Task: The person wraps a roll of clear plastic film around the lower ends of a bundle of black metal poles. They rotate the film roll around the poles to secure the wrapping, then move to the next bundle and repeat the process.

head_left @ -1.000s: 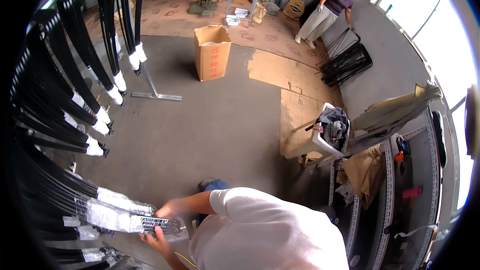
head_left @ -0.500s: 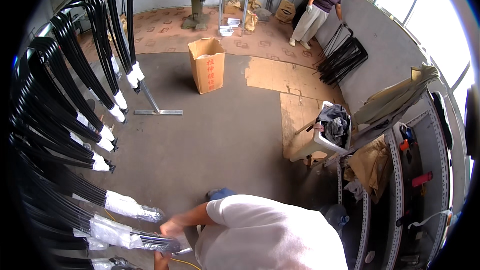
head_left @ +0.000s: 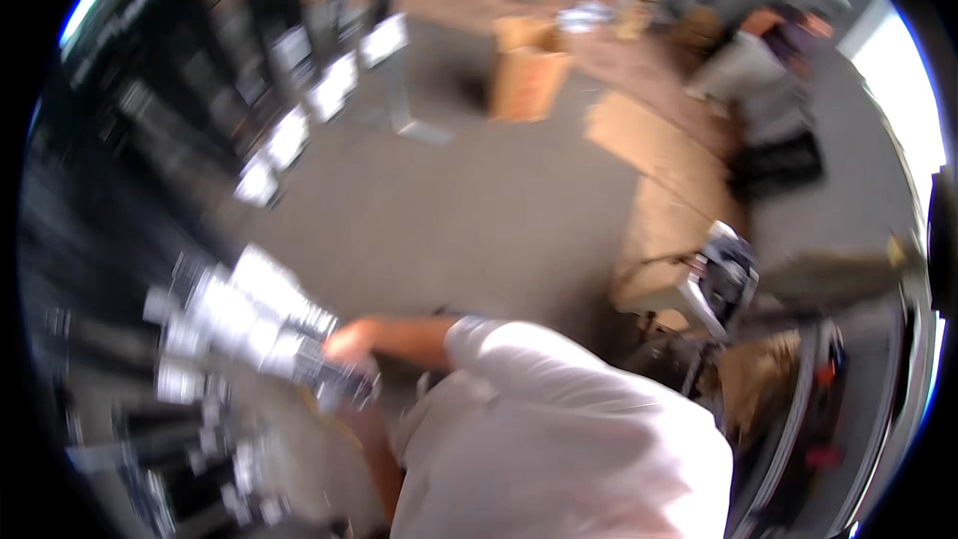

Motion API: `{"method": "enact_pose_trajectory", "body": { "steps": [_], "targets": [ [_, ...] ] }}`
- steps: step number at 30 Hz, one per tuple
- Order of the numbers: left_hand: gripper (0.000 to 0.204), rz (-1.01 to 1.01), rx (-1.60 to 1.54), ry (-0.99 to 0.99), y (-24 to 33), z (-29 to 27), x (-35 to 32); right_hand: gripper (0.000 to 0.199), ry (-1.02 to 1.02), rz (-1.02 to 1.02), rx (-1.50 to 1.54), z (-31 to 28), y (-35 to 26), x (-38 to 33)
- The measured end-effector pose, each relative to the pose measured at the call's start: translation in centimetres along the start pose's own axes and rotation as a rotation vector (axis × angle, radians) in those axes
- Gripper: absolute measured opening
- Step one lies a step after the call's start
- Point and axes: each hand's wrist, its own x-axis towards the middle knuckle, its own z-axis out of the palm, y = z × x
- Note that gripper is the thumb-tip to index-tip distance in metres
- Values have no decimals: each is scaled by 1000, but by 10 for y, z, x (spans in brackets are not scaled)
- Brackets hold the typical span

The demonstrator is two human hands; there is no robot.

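The picture is heavily smeared by motion. From my white-sleeved torso in the lower middle, both arms reach left to the end of a bundle of bent black tubes (head_left: 317,371), whose ends are wrapped in whitish plastic film (head_left: 235,324). My right hand (head_left: 349,342), the farther one, is closed over the bundle near its tip. My left hand (head_left: 366,421) is nearer and lower, beside the same tip; its fingers are blurred and partly hidden.
More film-wrapped black tubes (head_left: 284,140) hang along the left. A cardboard box (head_left: 529,80) stands on the floor ahead. At right are a white bin of cloths (head_left: 723,284), shelving (head_left: 798,419) and flattened cardboard (head_left: 669,165). A co-worker (head_left: 743,65) bends near stacked black frames (head_left: 778,165).
The whole view has swung and blurred, so the room appears shifted right and tilted. Both hands remain at the wrapped bundle end, now higher in view. The co-worker bends lower.
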Motion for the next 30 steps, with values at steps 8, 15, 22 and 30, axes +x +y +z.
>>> {"method": "enact_pose_trajectory", "body": {
  "steps": [8,15,22,30],
  "targets": [
    [36,-101,-184,129,9,27,-8,52,42,-55,729,92,-120,-51],
    [52,60,-257,278,10,20,4,66,344,270,174,107,-144,-51],
    [59,102,-225,231,21,5,-9,51,359,317,209,74,-128,-56],
    [67,-54,-115,127,7,-6,-67,44,340,249,248,81,-124,-44]
  ]
}}
